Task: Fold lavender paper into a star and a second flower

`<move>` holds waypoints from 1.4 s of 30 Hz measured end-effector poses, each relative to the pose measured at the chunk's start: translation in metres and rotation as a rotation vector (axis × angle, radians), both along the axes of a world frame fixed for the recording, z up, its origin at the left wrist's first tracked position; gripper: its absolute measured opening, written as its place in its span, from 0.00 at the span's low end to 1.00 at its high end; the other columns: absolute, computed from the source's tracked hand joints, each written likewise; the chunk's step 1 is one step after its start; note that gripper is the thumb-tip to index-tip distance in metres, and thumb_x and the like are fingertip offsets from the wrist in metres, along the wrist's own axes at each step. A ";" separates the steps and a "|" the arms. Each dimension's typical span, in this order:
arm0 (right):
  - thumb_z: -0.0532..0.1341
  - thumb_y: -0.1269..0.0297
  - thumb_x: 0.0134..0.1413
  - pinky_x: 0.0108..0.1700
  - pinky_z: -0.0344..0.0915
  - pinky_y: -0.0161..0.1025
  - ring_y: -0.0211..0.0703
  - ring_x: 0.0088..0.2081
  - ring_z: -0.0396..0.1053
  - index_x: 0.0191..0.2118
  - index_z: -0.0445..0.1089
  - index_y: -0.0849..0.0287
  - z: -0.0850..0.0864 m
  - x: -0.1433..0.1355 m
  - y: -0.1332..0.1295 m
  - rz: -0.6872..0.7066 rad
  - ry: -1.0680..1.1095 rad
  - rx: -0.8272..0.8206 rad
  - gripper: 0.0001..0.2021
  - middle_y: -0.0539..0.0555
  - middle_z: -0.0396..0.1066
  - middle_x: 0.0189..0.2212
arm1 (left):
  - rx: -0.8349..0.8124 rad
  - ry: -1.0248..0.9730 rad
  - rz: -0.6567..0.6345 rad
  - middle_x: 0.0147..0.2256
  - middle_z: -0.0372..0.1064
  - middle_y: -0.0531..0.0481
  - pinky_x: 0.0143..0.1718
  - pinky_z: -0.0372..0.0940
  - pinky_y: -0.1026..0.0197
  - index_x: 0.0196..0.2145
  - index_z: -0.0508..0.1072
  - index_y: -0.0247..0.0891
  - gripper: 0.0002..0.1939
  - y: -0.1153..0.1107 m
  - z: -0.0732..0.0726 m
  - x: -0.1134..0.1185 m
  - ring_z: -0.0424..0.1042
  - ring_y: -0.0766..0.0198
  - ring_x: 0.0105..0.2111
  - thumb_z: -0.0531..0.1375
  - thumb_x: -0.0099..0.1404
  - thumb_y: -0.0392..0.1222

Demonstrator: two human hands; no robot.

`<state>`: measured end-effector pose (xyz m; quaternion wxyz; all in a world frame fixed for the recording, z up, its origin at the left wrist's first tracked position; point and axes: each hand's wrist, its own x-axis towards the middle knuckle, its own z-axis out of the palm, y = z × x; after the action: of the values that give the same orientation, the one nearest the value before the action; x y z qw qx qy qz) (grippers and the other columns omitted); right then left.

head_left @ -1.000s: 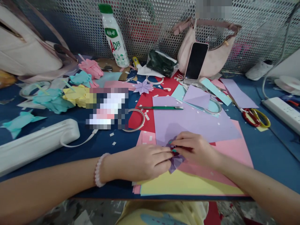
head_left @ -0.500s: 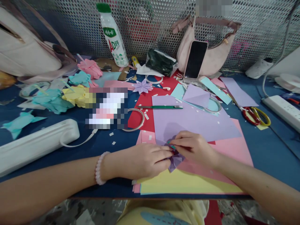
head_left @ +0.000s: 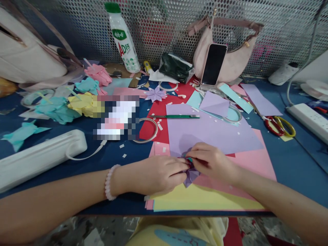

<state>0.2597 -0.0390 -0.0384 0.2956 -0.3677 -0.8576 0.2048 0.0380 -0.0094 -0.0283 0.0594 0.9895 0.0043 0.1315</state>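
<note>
A small folded purple paper (head_left: 191, 177) is between my two hands, above stacked pink and yellow sheets. My left hand (head_left: 164, 174), with a beaded bracelet at the wrist, is closed on its left side, fingers pointing right. My right hand (head_left: 211, 160) pinches the paper's upper part with thumb and fingertips; the nails look green. The fingers cover much of the folded piece. Beneath and beyond the hands lies a large purple sheet (head_left: 212, 133), with a green craft knife (head_left: 179, 117) across its far edge.
Tape rings (head_left: 148, 130), a folded purple star (head_left: 155, 94), red-and-yellow scissors (head_left: 279, 126) and paper scraps lie around. Farther back stand a bottle (head_left: 125, 44) and a phone (head_left: 214, 65) against a pink bag (head_left: 235, 61). Power strips (head_left: 43, 157) lie left and right.
The right fingertips have shifted slightly and sit closer to the left fingers. The folded purple paper has barely moved, and both hands still hold it.
</note>
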 end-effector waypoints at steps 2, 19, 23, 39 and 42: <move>0.54 0.74 0.59 0.34 0.68 0.39 0.43 0.34 0.69 0.38 0.73 0.61 -0.002 0.000 0.000 0.005 -0.018 0.035 0.10 0.57 0.73 0.32 | 0.011 -0.005 0.005 0.44 0.73 0.39 0.46 0.70 0.56 0.40 0.73 0.30 0.12 -0.001 0.000 0.000 0.72 0.55 0.44 0.50 0.67 0.30; 0.58 0.75 0.55 0.30 0.66 0.35 0.40 0.28 0.68 0.30 0.75 0.61 0.002 0.002 0.002 -0.034 0.031 0.002 0.09 0.54 0.71 0.25 | 0.032 -0.050 0.026 0.48 0.74 0.42 0.50 0.66 0.55 0.43 0.73 0.32 0.11 -0.002 0.000 -0.003 0.72 0.58 0.47 0.52 0.68 0.33; 0.59 0.76 0.53 0.33 0.68 0.35 0.39 0.30 0.71 0.34 0.76 0.60 0.012 0.008 0.004 0.007 -0.009 -0.164 0.09 0.55 0.74 0.30 | -0.019 -0.070 0.047 0.47 0.74 0.43 0.50 0.65 0.55 0.43 0.73 0.33 0.11 -0.001 -0.001 -0.003 0.72 0.59 0.46 0.52 0.68 0.34; 0.56 0.71 0.62 0.34 0.70 0.38 0.43 0.33 0.71 0.34 0.76 0.63 0.003 0.012 0.008 0.036 -0.001 0.036 0.11 0.58 0.73 0.30 | -0.261 -0.162 0.412 0.37 0.75 0.51 0.38 0.53 0.58 0.41 0.76 0.40 0.14 0.019 -0.001 0.003 0.70 0.63 0.37 0.51 0.73 0.44; 0.56 0.70 0.62 0.33 0.69 0.40 0.44 0.31 0.70 0.33 0.76 0.65 0.002 0.011 0.010 0.045 0.003 0.078 0.12 0.59 0.73 0.29 | -0.263 -0.158 0.382 0.37 0.75 0.52 0.38 0.51 0.58 0.40 0.76 0.39 0.15 0.017 0.000 0.007 0.69 0.63 0.36 0.50 0.73 0.44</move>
<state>0.2711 -0.0293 -0.0362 0.3065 -0.3363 -0.8725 0.1782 0.0449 0.0076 -0.0285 0.1620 0.9411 0.2039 0.2157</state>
